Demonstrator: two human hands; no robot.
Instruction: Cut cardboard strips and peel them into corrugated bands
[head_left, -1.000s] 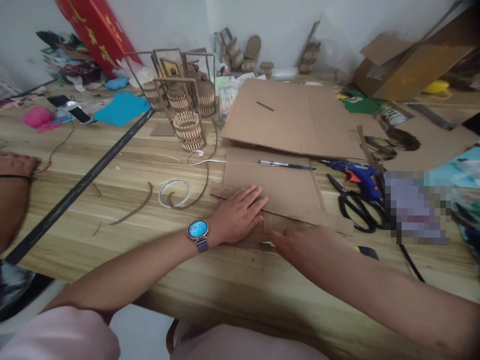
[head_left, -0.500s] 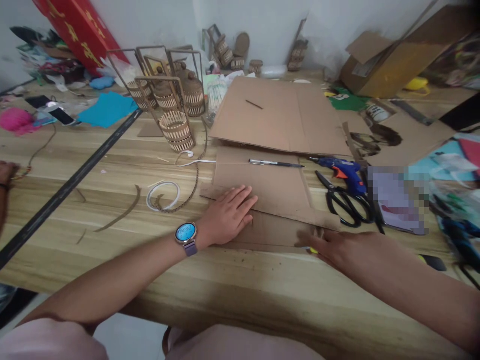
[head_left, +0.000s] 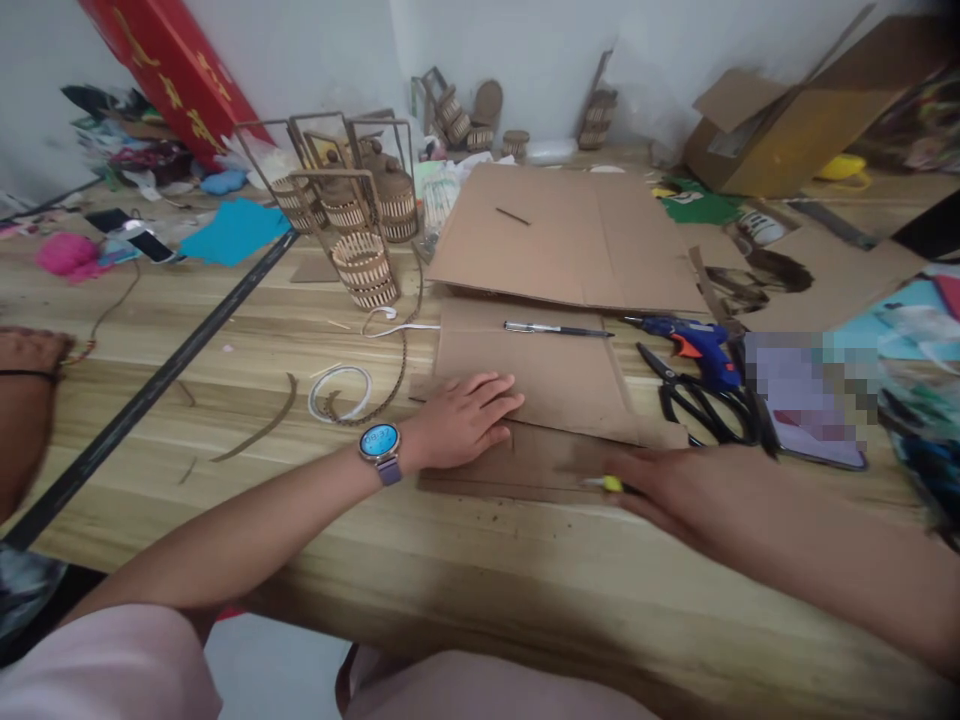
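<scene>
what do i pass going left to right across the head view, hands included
Pink ball → blue sheet → white ring → left grip, spread flat → yellow-tipped cutter in the right grip → partly pixelated phone-like slab

Head camera: worn on the person's head, looking forward and steeply down over the wooden table [head_left: 450, 565].
Pink sleeve [head_left: 127, 660]: nearest the lens, cut off by the lower left corner.
Hands: left hand [head_left: 466, 422] and right hand [head_left: 656, 480] near mid-frame, seen from above and behind.
Pale wall [head_left: 517, 60]: farthest off, across the top.
Right edge: soft and dark, so depth there is hard to judge.
</scene>
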